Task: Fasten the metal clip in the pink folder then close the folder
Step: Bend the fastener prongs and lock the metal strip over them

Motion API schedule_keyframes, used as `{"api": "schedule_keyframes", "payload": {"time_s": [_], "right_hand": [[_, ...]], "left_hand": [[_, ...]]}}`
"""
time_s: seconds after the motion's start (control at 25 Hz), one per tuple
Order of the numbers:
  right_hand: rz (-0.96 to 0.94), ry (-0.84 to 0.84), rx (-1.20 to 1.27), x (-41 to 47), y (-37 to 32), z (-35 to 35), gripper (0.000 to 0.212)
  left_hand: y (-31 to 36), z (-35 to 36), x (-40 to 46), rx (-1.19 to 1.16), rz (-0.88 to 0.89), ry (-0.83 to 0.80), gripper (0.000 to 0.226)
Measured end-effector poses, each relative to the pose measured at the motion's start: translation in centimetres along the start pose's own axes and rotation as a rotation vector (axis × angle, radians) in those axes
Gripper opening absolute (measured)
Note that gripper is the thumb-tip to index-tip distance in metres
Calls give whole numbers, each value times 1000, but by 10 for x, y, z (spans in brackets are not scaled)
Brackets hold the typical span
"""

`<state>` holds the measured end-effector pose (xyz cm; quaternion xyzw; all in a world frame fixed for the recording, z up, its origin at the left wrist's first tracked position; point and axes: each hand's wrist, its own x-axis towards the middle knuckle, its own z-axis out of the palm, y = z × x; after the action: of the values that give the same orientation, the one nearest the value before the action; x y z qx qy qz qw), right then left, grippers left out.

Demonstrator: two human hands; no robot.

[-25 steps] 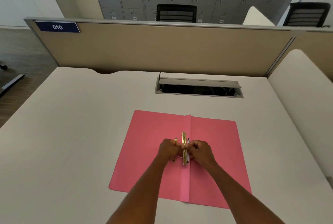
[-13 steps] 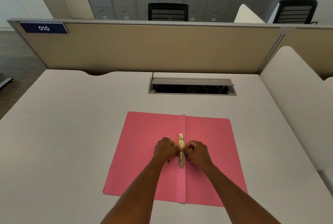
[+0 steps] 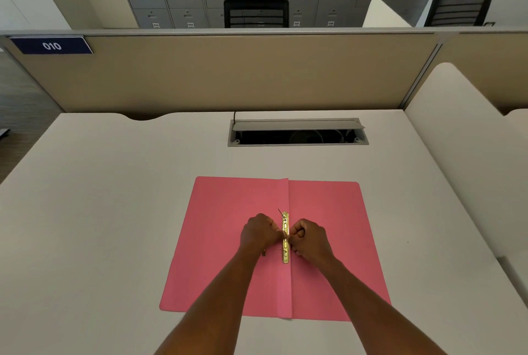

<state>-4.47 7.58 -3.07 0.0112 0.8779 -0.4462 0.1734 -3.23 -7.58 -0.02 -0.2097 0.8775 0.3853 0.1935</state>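
Two bare hands, left hand (image 3: 260,232) and right hand (image 3: 310,239), grips pinching gold metal clip bar (image 3: 285,237), open flat pink card folder (image 3: 328,229), pale bench (image 3: 114,211).

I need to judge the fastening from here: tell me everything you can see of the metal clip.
The metal clip is a narrow, shiny brass-coloured bar with slots, lying flat along the centre fold of the open pink folder. A thin prong sticks up at its far end. The left hand and right hand pinch its middle from either side, hiding that part.
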Motion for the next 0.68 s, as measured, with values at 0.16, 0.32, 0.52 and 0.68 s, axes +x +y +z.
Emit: {"api": "schedule_keyframes", "payload": {"time_s": [0.16, 0.32, 0.52, 0.68], "right_hand": [[12, -5, 26, 0, 0, -1, 10], [22, -17, 12, 3, -3, -5, 9], [-91, 37, -89, 21, -24, -12, 13], [-161, -40, -159, 34, -34, -13, 15]], "left_hand": [[0, 2, 0, 26, 10, 14, 15], [1, 4, 0, 54, 4, 38, 17], [6, 6, -3, 132, -19, 72, 22], [6, 7, -2, 150, -13, 71, 20]]}}
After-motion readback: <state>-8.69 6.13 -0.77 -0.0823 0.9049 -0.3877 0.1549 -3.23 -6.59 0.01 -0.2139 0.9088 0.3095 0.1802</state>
